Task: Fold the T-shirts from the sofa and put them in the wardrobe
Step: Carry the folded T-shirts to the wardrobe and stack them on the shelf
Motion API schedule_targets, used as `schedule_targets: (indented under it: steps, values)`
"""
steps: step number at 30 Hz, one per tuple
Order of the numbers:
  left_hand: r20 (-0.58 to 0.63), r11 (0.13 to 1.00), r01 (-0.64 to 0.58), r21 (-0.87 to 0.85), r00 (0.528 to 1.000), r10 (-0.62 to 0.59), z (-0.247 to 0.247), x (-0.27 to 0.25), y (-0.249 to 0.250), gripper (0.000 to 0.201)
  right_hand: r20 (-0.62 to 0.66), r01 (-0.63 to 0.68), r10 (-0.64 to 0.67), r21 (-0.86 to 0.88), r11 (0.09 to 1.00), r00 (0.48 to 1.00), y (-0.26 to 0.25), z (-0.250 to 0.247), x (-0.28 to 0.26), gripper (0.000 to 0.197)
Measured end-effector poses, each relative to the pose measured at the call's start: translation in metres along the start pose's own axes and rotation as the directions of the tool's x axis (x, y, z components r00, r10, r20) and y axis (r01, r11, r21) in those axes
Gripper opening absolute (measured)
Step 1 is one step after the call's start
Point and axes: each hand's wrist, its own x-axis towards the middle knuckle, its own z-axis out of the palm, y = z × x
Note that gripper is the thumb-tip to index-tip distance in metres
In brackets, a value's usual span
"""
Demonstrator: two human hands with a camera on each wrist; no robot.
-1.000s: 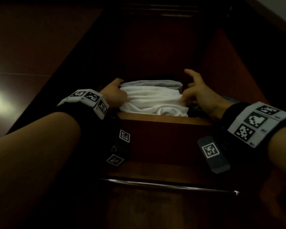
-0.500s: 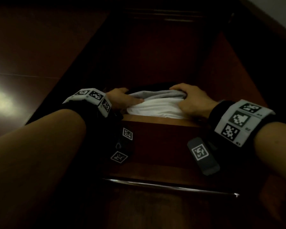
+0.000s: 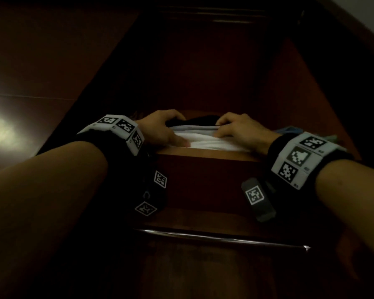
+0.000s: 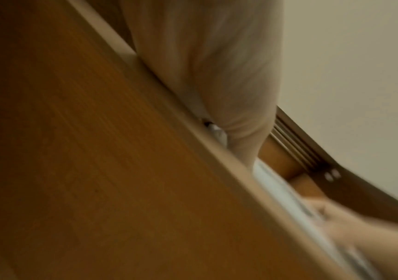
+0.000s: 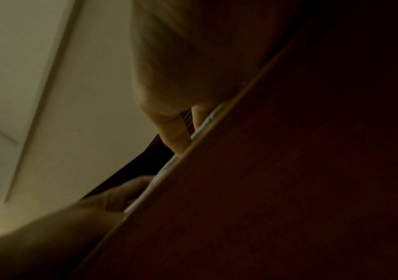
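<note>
T-shirts [image 3: 205,141] in wardrobe [image 3: 205,160] drawer | left hand [image 3: 160,130], right hand [image 3: 240,130] on top | fingers [image 3: 221,121] curled gripping stack

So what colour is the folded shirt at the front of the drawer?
White, the folded shirt lies between both hands; the head view shows it best.

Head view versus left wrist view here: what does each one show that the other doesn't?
Head only: both hands together, left hand and right hand, pressing on the stack of folded T-shirts, a dark garment on top, and the metal handle bar below. Left wrist only: pale wall, blurred. Both: drawer front, white fabric.
</note>
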Motion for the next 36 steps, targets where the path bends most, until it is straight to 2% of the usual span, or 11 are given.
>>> schedule_targets:
  steps: [5,9,10,12,15,18,20,24,27,32,36]
  values:
    - [0.012,0.999,0.008,-0.043,1.000,-0.008,0.001,0.004,0.000,0.056,0.009,-0.015,0.014,0.057,0.998,1.000,-0.003,-0.012,-0.004,0.018]
    - [-0.046,0.990,0.009,-0.144,0.999,-0.016,0.005,0.006,0.016,0.059,-0.232,0.012,0.009,0.089,0.996,0.973,0.009,-0.049,-0.017,0.038]
    - [-0.080,0.995,-0.011,-0.095,0.997,0.004,0.008,0.008,0.024,0.061,-0.216,-0.026,0.027,0.006,1.000,0.976,0.014,-0.058,-0.020,0.047]
    - [-0.114,0.988,-0.027,0.152,0.993,0.045,0.019,0.014,0.043,0.069,-0.025,-0.132,0.129,-0.202,0.970,0.991,0.025,-0.071,-0.026,0.069]
    - [-0.035,0.938,-0.017,0.347,0.999,0.031,0.041,0.024,0.069,0.094,0.226,-0.221,0.290,-0.285,0.933,0.930,0.043,-0.084,-0.035,0.086]
    - [-0.023,0.885,0.057,0.462,0.998,-0.052,0.056,0.031,0.079,0.113,0.212,-0.194,0.264,-0.300,0.934,0.941,0.059,-0.098,-0.042,0.089]
    - [-0.009,0.883,0.073,0.465,0.997,-0.078,0.061,0.033,0.082,0.101,0.161,-0.132,0.223,-0.438,0.889,0.962,0.070,-0.104,-0.042,0.087]
    - [-0.002,0.924,0.034,0.382,0.999,-0.036,0.069,0.037,0.096,0.041,0.072,-0.114,0.163,-0.447,0.887,0.984,0.088,-0.100,-0.041,0.061]
    - [-0.050,0.905,0.007,0.424,0.999,0.016,0.076,0.040,0.102,0.037,0.031,-0.095,0.121,-0.439,0.893,0.992,0.087,-0.098,-0.043,0.034]
    - [-0.151,0.871,0.080,0.485,0.988,-0.007,0.081,0.046,0.097,0.059,-0.032,-0.079,0.073,-0.456,0.886,0.997,0.083,-0.095,-0.044,0.026]
    - [-0.192,0.884,0.081,0.461,0.981,0.011,0.080,0.040,0.106,0.047,-0.127,-0.144,0.090,-0.530,0.836,0.988,0.076,-0.095,-0.042,0.019]
